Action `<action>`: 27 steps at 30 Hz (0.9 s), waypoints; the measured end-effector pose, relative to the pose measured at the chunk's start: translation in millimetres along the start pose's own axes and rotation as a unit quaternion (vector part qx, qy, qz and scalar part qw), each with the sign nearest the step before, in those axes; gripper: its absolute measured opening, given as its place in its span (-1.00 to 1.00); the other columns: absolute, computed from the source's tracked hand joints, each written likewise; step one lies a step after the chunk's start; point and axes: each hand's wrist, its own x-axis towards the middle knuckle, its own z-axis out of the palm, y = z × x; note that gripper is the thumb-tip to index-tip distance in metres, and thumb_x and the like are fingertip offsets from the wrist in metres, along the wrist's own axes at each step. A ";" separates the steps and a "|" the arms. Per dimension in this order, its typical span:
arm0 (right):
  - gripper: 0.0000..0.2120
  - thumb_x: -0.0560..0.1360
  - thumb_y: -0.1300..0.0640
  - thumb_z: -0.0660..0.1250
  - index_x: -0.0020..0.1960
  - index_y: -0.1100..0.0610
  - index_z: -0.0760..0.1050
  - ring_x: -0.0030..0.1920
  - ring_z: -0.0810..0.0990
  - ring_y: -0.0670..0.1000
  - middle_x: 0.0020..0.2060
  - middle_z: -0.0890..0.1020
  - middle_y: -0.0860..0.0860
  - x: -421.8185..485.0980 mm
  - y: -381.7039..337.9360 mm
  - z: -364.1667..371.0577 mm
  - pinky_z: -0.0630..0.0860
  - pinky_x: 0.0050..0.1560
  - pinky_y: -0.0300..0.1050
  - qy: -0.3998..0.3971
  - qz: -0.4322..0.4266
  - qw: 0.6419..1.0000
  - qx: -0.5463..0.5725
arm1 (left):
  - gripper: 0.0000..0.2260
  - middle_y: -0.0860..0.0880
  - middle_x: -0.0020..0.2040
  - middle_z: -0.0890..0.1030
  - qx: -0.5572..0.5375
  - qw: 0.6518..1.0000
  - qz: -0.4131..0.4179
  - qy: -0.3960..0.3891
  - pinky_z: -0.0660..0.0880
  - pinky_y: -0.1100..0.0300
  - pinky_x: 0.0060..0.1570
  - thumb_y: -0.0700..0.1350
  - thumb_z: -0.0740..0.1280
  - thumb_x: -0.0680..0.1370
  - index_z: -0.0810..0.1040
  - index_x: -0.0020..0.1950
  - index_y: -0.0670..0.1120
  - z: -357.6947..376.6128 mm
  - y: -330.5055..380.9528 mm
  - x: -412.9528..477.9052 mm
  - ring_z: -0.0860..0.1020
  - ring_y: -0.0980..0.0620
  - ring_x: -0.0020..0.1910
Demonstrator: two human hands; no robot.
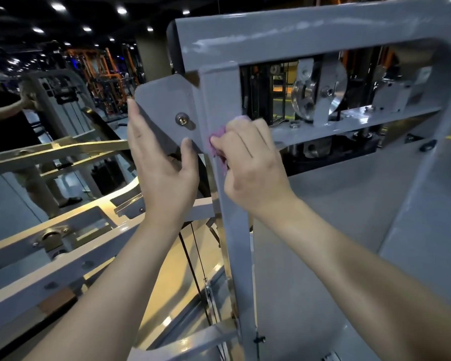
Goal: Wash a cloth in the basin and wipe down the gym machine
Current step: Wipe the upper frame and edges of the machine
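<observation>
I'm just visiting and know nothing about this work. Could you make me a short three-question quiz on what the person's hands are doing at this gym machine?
1. True or false: the right hand presses a pink cloth against the grey upright post.
2. Which does the left hand touch? A) the silver pulley B) the grey side plate C) the black cable
3. Fill in: a round metal ____ sits in the side plate, just above the left thumb.

Key:
1. True; the cloth is bunched in that hand's grip.
2. B; the hand lies open on the plate's edge, away from the silver pulley and the black cable.
3. Bolt.
</observation>
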 end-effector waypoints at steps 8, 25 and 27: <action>-0.81 0.51 0.47 0.24 -0.08 0.30 0.59 -0.13 0.51 0.22 -0.11 0.60 0.23 20.6 6.3 5.5 0.42 -0.01 -0.02 0.050 0.010 0.999 0.001 | -0.22 0.30 0.48 0.04 0.013 1.000 0.006 0.007 0.04 0.59 0.35 -0.12 0.35 0.65 -0.11 0.67 -0.19 4.6 1.2 -2.9 -0.02 0.55 0.43; -0.81 0.54 0.44 0.27 -0.02 0.28 0.64 -0.10 0.45 0.13 -0.09 0.60 0.18 -11.8 19.3 -4.8 0.46 -0.03 -0.08 -0.060 -0.046 0.997 0.011 | -0.88 -0.03 0.11 0.38 -0.011 0.998 -0.041 0.050 0.33 0.44 -0.08 -0.03 0.18 0.64 0.36 0.10 -0.06 -12.4 27.3 73.4 0.37 0.29 -0.06; -0.82 0.49 0.48 0.32 -0.03 0.28 0.62 -0.09 0.43 0.11 -0.10 0.60 0.18 18.1 20.7 -6.9 0.38 -0.02 -0.16 -0.035 -0.042 0.998 0.012 | -0.81 0.03 -0.04 0.45 -0.009 0.997 -0.077 0.007 0.31 0.39 -0.21 0.02 0.14 0.67 0.42 0.01 -0.07 -9.5 28.0 89.6 0.37 0.26 -0.17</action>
